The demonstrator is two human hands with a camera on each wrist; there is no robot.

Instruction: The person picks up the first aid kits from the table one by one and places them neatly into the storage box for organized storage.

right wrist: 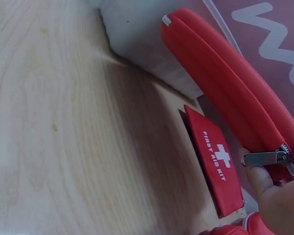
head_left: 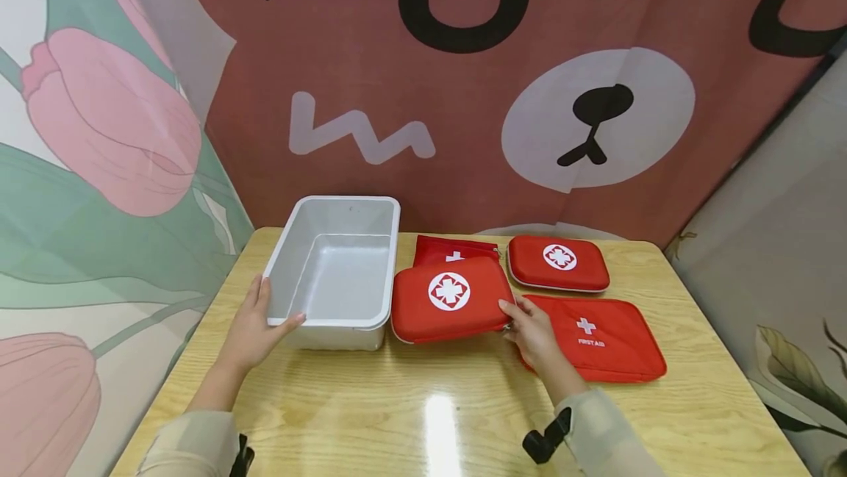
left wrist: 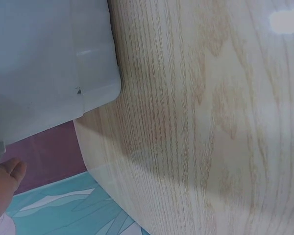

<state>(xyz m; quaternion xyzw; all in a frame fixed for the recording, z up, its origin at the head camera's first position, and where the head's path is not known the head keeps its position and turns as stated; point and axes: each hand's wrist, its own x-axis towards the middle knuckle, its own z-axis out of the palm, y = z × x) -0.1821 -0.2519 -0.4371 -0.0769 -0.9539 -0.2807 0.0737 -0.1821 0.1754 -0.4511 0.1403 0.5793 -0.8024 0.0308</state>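
My right hand (head_left: 532,326) pinches the right end of a red hard-shell first aid case (head_left: 423,311) with a white round emblem. In the right wrist view the case (right wrist: 230,78) is raised off the table, its zipper pull beside my thumb. The case's left end is close to a light grey plastic bin (head_left: 334,324). My left hand (head_left: 254,326) grips that bin's near left corner, thumb along the front rim. No contents show inside the bin. Behind the held case, partly hidden, lies a flat red first aid pouch (right wrist: 216,161).
Another red hard-shell case (head_left: 529,260) lies at the back right of the wooden table (head_left: 370,403). Nearer, a larger soft red first aid bag (head_left: 615,359) lies flat, partly behind my right hand. A printed curtain (head_left: 463,131) hangs along the table's back edge.
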